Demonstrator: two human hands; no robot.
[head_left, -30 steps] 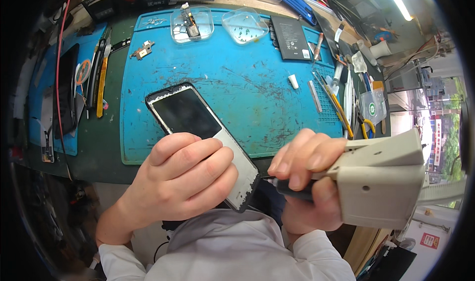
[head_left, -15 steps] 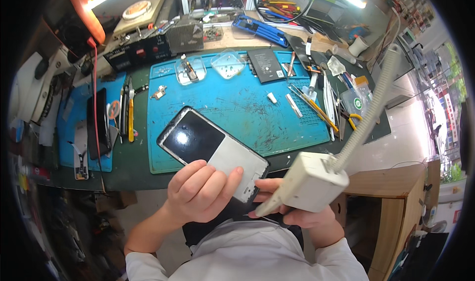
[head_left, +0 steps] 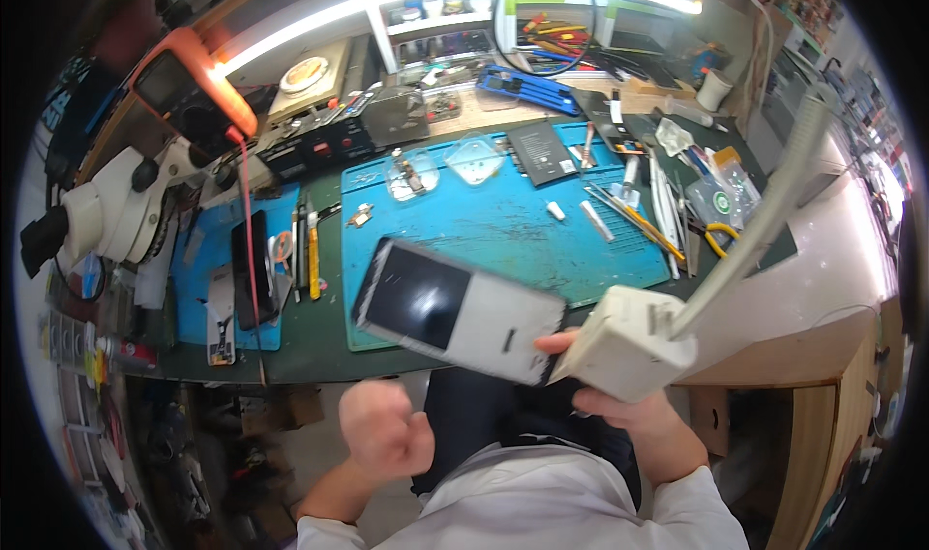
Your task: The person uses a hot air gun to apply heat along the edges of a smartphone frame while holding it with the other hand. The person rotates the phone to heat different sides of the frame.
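My right hand (head_left: 619, 407) grips the lower right end of a phone (head_left: 416, 298), with a finger on its face. The phone is tilted above the near edge of the blue work mat (head_left: 464, 240). Its left half is glossy black, the other pale grey, inside a dark rim. In front of that hand, a white box-shaped head (head_left: 634, 342) on a ribbed flexible arm hides part of the fingers. Apart from the phone, below the bench edge, my left hand (head_left: 387, 432) is curled into a slightly blurred fist; its inside is hidden.
On the mat lie small clear dishes (head_left: 411, 175), a black battery (head_left: 542, 153) and tweezers (head_left: 639, 226). Yellow-handled pliers (head_left: 721, 238) lie to the right. At left stand a white microscope (head_left: 106, 207) and an orange multimeter (head_left: 198, 90), with another dark phone (head_left: 254, 269).
My left hand has come off the phone and moved down, closing into a fist. The phone has swung flatter in my right hand. The whole view has shifted.
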